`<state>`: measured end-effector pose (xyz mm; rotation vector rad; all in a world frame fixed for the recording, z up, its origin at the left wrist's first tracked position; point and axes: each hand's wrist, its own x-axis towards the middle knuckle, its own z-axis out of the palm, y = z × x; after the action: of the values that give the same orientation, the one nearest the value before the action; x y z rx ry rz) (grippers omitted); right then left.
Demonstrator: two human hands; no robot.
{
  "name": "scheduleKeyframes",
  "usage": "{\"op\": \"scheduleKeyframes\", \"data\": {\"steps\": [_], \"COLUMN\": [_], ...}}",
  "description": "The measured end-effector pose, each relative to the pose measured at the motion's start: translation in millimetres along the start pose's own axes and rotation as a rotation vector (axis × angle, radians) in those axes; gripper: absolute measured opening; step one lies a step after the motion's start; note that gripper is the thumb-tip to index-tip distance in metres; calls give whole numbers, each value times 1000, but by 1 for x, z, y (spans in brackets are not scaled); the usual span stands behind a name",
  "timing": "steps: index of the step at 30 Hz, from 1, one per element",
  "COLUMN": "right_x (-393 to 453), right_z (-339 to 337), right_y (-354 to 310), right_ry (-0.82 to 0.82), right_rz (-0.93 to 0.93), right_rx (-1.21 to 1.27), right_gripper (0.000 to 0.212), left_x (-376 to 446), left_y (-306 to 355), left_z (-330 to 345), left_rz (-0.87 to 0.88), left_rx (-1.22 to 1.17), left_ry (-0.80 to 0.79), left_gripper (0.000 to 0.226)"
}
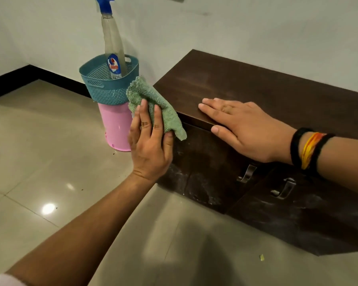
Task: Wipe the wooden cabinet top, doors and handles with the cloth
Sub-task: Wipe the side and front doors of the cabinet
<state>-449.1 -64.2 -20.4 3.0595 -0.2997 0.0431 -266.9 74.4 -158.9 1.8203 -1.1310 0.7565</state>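
A low dark wooden cabinet (256,87) stands against the white wall. My left hand (150,145) presses a green cloth (161,112) flat against the cabinet's left side, near its front corner. My right hand (238,126) lies open, palm down, on the front edge of the cabinet top, with the thumb over the edge. The two front doors (207,166) are dusty with pale smears. Each carries a metal handle: the left handle (246,173) and the right handle (284,188).
A teal perforated basket (108,87) holding a spray bottle (113,44) sits on an upturned pink bucket (116,129), close to the cabinet's left side. Glossy beige floor tiles (50,162) spread to the left and front. A small green scrap (262,257) lies on the floor.
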Motion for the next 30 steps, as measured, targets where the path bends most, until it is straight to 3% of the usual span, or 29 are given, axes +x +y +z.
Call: {"op": "scheduleKeyframes", "data": {"steps": [5, 14, 18, 20, 23, 25, 27, 30], "right_x": [0, 36, 56, 58, 57, 57, 60, 60], "right_z": [2, 0, 2, 3, 3, 1, 2, 2], "right_y": [0, -28, -26, -25, -24, -24, -24, -24], "right_ry": [-4, -16, -17, -39, -50, -50, -46, -55], "right_rz": [6, -148, -185, -186, -170, -172, -161, -160], "right_rx": [-13, -97, -2, 40, 45, 59, 75, 69], "right_gripper": [60, 67, 61, 59, 58, 59, 60, 60], "left_x": [25, -43, -10, -7, -59, -66, -34, -31], "left_y": [0, 8, 4, -4, 3, 12, 12, 11], "left_z": [10, 37, 45, 50, 58, 63, 62, 63], "left_rz": [131, -44, 26, -54, -213, -113, -65, -335], "left_rx": [33, -54, -45, -101, -188, -165, -146, -191], "left_ry": [74, -108, 68, 113, 10, -32, 41, 136], "left_gripper": [61, 70, 70, 71, 75, 77, 74, 71]}}
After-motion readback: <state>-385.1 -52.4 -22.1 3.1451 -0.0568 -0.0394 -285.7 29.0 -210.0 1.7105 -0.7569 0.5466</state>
